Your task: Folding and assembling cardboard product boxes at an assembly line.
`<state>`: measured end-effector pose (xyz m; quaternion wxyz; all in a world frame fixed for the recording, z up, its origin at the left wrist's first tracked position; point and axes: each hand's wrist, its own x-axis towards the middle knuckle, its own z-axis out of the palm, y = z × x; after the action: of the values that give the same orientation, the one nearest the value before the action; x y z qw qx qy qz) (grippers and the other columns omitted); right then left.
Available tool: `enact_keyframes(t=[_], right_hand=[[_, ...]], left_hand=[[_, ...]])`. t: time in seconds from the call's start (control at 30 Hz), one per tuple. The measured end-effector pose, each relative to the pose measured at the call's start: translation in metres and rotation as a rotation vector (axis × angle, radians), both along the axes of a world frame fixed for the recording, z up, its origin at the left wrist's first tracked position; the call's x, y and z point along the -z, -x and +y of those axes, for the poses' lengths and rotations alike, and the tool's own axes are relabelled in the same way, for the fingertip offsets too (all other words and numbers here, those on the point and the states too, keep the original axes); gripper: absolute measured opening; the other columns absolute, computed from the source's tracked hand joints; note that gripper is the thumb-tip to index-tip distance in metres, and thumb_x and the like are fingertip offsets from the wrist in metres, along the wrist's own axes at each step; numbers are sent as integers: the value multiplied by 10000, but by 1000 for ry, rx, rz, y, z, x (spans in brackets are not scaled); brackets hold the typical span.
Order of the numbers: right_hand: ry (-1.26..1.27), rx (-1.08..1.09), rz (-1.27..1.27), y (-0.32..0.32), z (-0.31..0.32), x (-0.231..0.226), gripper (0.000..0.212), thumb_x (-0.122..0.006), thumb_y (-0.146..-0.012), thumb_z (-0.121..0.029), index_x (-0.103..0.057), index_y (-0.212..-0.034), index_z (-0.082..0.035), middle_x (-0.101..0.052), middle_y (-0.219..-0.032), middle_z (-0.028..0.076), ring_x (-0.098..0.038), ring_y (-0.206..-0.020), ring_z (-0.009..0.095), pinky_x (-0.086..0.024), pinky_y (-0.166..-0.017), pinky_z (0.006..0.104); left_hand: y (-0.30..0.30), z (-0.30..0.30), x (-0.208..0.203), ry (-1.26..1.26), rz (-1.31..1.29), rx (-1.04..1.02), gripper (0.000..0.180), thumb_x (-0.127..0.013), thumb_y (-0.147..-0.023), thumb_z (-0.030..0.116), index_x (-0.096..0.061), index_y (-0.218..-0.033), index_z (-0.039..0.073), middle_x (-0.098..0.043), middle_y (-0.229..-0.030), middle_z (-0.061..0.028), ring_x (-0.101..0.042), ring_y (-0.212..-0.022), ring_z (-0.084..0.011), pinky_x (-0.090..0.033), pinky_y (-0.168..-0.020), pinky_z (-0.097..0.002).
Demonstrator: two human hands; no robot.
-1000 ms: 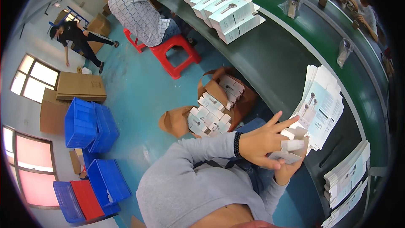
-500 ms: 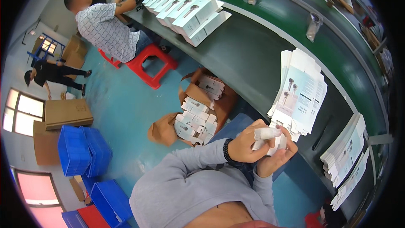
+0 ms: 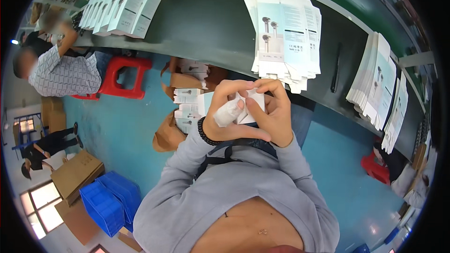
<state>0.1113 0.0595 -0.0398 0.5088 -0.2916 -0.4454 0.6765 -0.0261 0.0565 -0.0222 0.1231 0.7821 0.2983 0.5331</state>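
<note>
A white folding carton (image 3: 256,102) is held between my two hands, in front of my body at the table's near edge. My left hand (image 3: 224,100), with a black beaded bracelet at the wrist and a white-wrapped digit, closes on the carton's left side. The fingers of my right hand (image 3: 278,116) curl round its right side, the thumb pressed on the white flaps. Much of the carton is hidden by the hands. Just beyond them lies a stack of flattened printed cartons (image 3: 293,33) on the dark table (image 3: 201,23).
Upright folded cartons (image 3: 124,9) stand at the far left. More flat cartons (image 3: 375,84) and a black pen-like tool (image 3: 336,68) lie right. A brown box of cartons (image 3: 187,82) is below the table. A person (image 3: 63,72) sits near a red stool (image 3: 124,77); blue crates (image 3: 110,201) stand lower left.
The view has swung right, so the table and stacks appear further left. My hands have turned the carton, and my right thumb now presses on its flaps.
</note>
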Motion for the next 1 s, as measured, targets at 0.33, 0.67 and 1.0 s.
enact_keyframes(t=[0.33,0.67,1.0], right_hand=[[-439,-50,-425,-6,-8,11,999,-766,-638,-171,-131,-1389,1,-536,-1129,194,-602,-900,282,-471,-758,315],[-787,219,-792,-41,39,-30,702,-776,-602,-307,-507,-1190,-34,-482,-1180,177,-464,-1082,341,-399,-862,391],[-847,222,-1421,-55,42,11,641,-729,-639,-303,-519,-1210,-101,-411,-1262,189,-369,-1150,374,-264,-964,477]], left_hand=[[11,-7,-23,445,-317,41,1095,-882,-449,323,-285,-1308,-2,-312,-1313,-157,-459,-1083,-236,-447,-840,-333],[153,21,-101,134,-383,-299,853,-684,-768,108,-86,-1366,-4,-384,-1270,-203,-444,-1150,-294,-394,-936,-372],[211,104,68,205,-250,-1090,801,-709,-711,136,-229,-1335,-10,-342,-1199,-210,-379,-1129,-324,-309,-953,-415]])
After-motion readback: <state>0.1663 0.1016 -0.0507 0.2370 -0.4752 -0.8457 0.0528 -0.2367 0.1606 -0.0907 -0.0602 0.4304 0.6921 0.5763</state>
